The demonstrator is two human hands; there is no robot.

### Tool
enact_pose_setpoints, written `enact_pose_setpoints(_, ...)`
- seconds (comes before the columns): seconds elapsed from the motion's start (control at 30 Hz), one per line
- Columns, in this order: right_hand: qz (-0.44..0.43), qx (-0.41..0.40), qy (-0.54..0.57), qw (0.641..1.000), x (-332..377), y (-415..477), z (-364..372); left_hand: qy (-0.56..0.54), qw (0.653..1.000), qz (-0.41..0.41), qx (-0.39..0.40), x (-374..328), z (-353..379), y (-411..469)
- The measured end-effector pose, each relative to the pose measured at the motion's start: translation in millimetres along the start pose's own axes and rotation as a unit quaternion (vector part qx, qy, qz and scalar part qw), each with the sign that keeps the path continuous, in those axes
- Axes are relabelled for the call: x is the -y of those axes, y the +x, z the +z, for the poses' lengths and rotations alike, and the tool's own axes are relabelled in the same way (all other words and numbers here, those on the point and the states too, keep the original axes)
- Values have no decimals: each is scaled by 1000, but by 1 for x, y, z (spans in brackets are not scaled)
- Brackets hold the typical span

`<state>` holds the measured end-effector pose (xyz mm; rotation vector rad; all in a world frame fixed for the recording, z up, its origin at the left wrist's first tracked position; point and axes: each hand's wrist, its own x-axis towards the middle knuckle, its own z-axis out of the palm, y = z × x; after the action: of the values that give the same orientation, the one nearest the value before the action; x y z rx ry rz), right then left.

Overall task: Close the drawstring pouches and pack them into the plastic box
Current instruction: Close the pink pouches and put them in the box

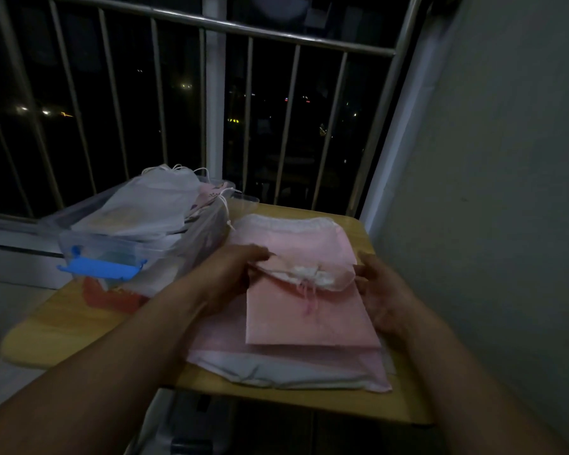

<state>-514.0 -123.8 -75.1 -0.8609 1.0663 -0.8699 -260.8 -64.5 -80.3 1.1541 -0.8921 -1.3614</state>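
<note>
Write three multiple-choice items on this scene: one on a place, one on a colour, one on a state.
1. Where does the plastic box stand relative to the pink pouch stack?
A. to its right
B. to its left
C. on top of it

2. What colour is the box's latch?
A. black
B. green
C. blue

3. What are the hands doing?
A. The left hand and the right hand both hold the top pink pouch.
B. Both reach into the box.
C. One lifts the box.

Answers:
1. B, since the box sits left of the stack on the wooden table.
2. C, since the clip on the box's near end is bright blue.
3. A, since each hand grips one side of the pouch at its folded-over top.
</note>
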Motion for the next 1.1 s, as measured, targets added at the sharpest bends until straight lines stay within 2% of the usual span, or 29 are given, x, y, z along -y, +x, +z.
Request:
enact_pose_setpoints(0.07, -17, -3, -106, 994, -2, -2, 6, 158, 986, 47, -15, 2, -1, 0)
enact_pose_setpoints(0.13, -87, -43, -230, 968, -7, -2, 10, 294, 951, 88, -31, 5, -3, 1)
enact_pose_setpoints(0.2, -144, -67, -295, 942, -12, 0, 11, 345, 930, 108, -60, 7, -3, 3)
enact_pose_setpoints(0.23, -164, -69, -296, 938, -14, -1, 11, 328, 936, 108, -70, 8, -1, 2)
enact_pose_setpoints(0.33, -184, -69, -266, 944, -18, 6, 8, 166, 984, 48, -42, 11, -1, 3)
enact_pose_setpoints(0.4, -164, -64, -232, 957, -20, 9, 8, 113, 993, 3, -17, 15, -6, 4)
enact_pose_setpoints(0.5, -109, -55, -154, 980, -19, 14, 4, 132, 989, 22, -60, 14, -5, 4)
enact_pose_setpoints(0.6, -49, -28, -166, 985, -18, 13, 2, 148, 980, 61, -114, 11, -3, 6)
enact_pose_setpoints(0.7, -63, -47, -167, 983, -17, 12, 2, 202, 967, 82, -131, 6, -2, 4)
enact_pose_setpoints(0.77, -95, -54, -145, 983, -14, 11, 1, 232, 962, 79, -117, 1, -5, 1)
enact_pose_setpoints(0.9, -126, -33, -45, 990, -8, 7, 1, 297, 955, 14, -21, -5, -15, -6)
enact_pose_setpoints(1.0, -94, 16, 107, 990, -7, 5, 6, 250, 967, 18, -40, -6, -10, -8)
enact_pose_setpoints(1.1, -84, 72, 108, 988, -9, -3, 21, 188, 976, 55, -90, -6, 6, -12)
